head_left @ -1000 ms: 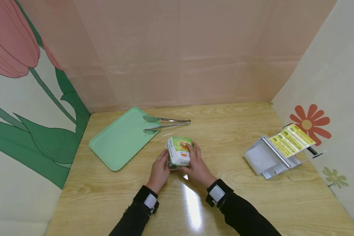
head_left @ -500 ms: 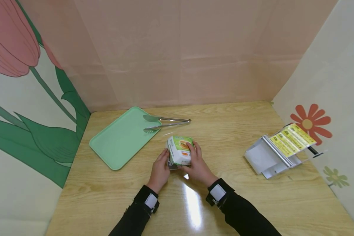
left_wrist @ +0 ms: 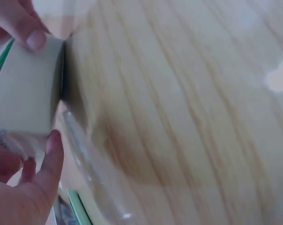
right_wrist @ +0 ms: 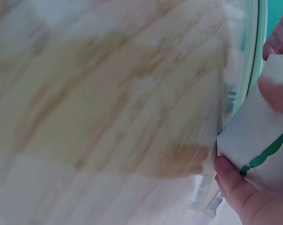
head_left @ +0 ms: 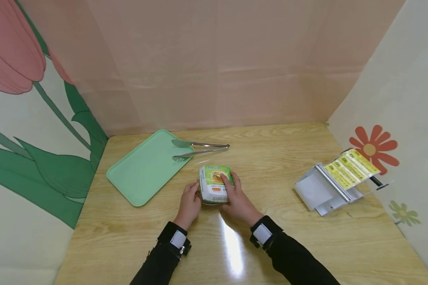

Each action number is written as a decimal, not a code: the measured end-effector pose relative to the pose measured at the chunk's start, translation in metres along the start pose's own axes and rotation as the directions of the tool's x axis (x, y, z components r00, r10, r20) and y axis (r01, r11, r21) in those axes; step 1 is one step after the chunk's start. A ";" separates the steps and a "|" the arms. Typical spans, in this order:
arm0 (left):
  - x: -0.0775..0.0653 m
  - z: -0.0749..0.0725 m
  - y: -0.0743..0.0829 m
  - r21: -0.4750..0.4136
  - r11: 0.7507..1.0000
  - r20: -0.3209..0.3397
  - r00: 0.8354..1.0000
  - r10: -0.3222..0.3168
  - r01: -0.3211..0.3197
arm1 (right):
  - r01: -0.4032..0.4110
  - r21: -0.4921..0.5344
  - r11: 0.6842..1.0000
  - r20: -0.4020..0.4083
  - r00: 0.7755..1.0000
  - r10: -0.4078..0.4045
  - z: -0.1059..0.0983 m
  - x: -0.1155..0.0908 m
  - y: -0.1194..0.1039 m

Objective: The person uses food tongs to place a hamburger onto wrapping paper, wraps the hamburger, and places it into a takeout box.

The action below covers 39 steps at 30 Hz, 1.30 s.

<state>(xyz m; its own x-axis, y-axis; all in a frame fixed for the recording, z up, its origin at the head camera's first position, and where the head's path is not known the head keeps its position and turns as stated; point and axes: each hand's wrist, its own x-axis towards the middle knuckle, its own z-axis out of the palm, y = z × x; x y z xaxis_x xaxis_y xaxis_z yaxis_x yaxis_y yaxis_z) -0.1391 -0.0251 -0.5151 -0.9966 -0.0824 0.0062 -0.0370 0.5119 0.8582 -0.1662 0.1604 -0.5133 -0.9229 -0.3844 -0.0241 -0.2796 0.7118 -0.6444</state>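
Observation:
A green-and-white burger box with a burger printed on its lid is between my two hands, low over the wooden table. My right hand grips its right side, with fingers reaching across the lid. On the opposite side, my left hand holds the box's left edge. The left wrist view shows a plain side of the burger box, with fingers of the left hand curled at its lower corner. In the right wrist view, the right hand pinches a corner of the white box.
A pale green tray lies behind and left of the box. Metal tongs rest partly on its right edge. At the right stands a white-and-metal label dispenser with yellow printed labels. Walls with printed flowers flank the wooden table.
The burger box has turned slightly and shifted a little left and nearer, its lid levelling out. My left hand has moved slightly left with it. The right hand's fingers have shifted on the lid.

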 end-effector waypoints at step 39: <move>-0.010 0.003 -0.001 0.277 0.954 -0.082 0.986 0.142 -0.115 | 0.293 -0.192 0.937 0.094 0.956 -0.279 -0.025 0.006 0.008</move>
<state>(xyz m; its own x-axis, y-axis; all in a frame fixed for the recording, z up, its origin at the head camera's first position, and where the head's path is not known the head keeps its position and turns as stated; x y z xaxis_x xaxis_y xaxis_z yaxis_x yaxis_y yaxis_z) -0.1292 -0.0222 -0.5181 -0.9822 -0.0786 0.1704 0.0585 0.7348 0.6758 -0.1803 0.1786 -0.4997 -0.7790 -0.6213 0.0850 -0.5827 0.6671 -0.4642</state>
